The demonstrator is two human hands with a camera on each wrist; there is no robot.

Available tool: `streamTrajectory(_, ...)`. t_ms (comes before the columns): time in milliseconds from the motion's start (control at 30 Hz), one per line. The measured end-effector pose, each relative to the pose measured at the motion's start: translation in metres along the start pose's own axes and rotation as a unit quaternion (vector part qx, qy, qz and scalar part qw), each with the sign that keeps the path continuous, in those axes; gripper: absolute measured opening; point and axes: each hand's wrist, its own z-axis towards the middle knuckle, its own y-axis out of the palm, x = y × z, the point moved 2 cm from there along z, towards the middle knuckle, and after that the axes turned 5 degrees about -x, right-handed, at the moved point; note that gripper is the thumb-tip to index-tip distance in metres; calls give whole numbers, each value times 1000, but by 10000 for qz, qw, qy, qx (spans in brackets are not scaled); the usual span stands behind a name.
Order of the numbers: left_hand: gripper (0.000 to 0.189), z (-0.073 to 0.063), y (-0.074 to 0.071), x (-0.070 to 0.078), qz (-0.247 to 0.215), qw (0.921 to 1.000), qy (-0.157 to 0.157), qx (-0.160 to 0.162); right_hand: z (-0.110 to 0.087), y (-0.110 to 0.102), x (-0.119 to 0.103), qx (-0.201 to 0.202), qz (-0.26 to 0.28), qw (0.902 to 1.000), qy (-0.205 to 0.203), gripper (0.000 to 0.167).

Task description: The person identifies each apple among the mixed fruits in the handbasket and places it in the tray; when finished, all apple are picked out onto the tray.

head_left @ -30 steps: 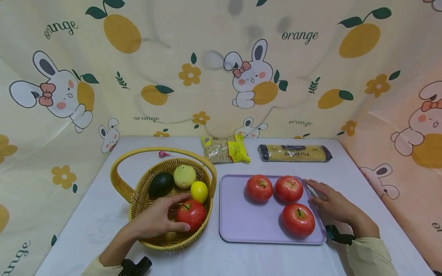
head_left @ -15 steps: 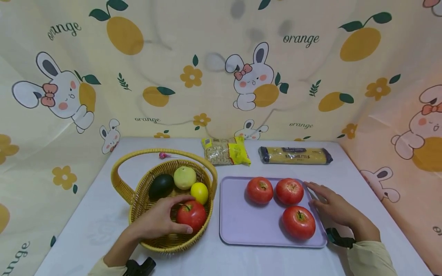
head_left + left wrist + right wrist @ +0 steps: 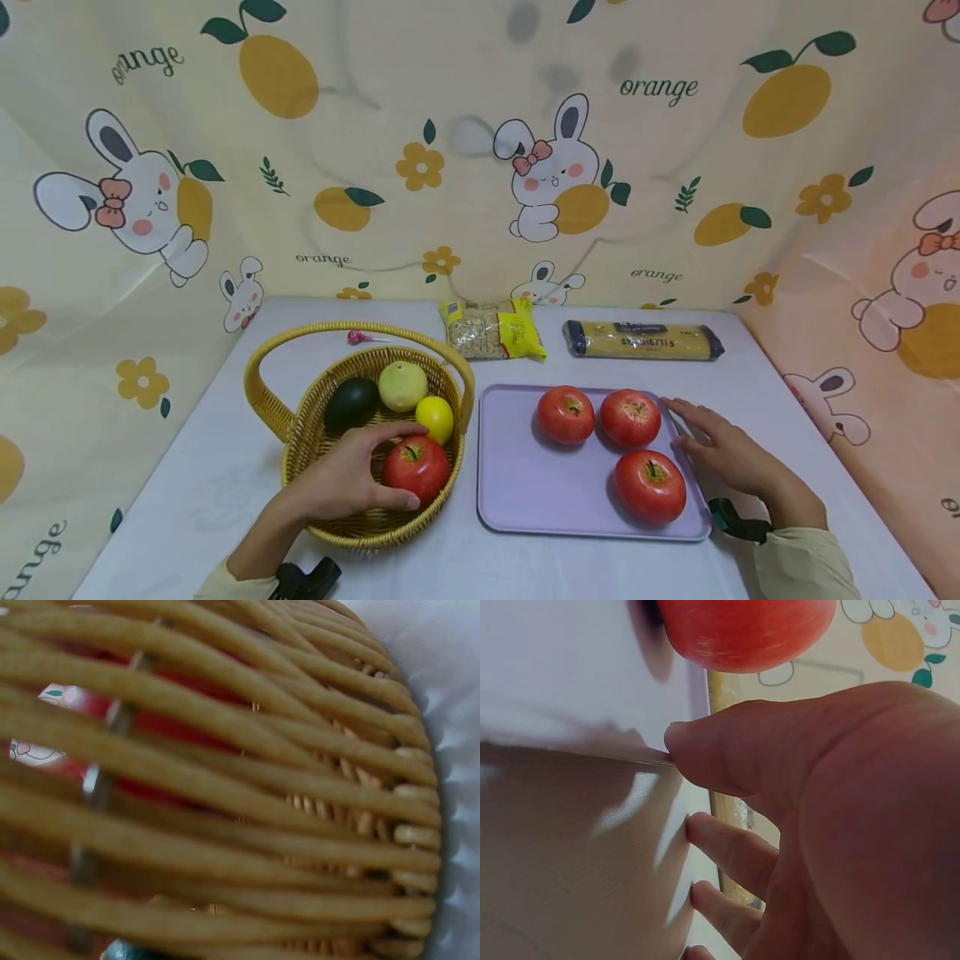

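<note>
In the head view my left hand (image 3: 348, 473) reaches over the near left rim of a wicker basket (image 3: 375, 537). Its thumb and fingers curl round a red apple (image 3: 416, 471) inside. A dark green avocado (image 3: 351, 406), a pale green round fruit (image 3: 402, 386) and a yellow lemon (image 3: 434, 419) share the basket. Only the basket's woven side (image 3: 225, 772) fills most of the left wrist view, with red behind it. My right hand (image 3: 738, 454) rests at the right edge of a lilac tray (image 3: 540, 492), thumb (image 3: 720, 746) at the rim and fingers loosely extended.
On the tray sit three red apples, one nearest my right hand (image 3: 630, 418). Behind stand a yellow bag of grains or nuts (image 3: 491, 329) and a spaghetti pack (image 3: 643, 341). A small pink-wrapped lollipop (image 3: 357, 337) lies behind the basket, whose handle arches over its far side.
The view has shifted slightly. My left hand keeps its grip on the apple in the basket, and my right hand stays at the tray's edge.
</note>
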Motion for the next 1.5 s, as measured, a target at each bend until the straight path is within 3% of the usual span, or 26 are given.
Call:
streamTrajectory(533, 81, 1, -1, -1, 21, 9976, 587, 360, -3, -1, -2, 34, -33, 10000, 3, 78)
streamTrajectory(700, 80, -1, -2, 1, 11, 9973, 624, 385, -2, -1, -3, -4, 19, 10000, 61, 78)
streamTrajectory(867, 78, -5, -5, 4, -334, 9968, 602, 417, 0, 1, -4, -44, 58, 9999, 139, 79)
streamTrajectory(967, 77, -8, -8, 9, -651, 9942, 755, 394, 1, 2, -4, -75, 62, 9997, 209, 80)
streamTrajectory(1067, 75, -12, -13, 18, -777, 9910, 1019, 384, 1, 2, -4, -95, 77, 9996, 253, 81)
streamTrajectory(1233, 77, -19, -21, 43, -491, 9880, 1389, 465, 1, 0, -4, -72, 42, 9997, 228, 80)
streamTrajectory(1500, 79, -18, -17, 88, -600, 9805, 1871, 17, 0, 0, -3, -60, 53, 9998, 200, 80)
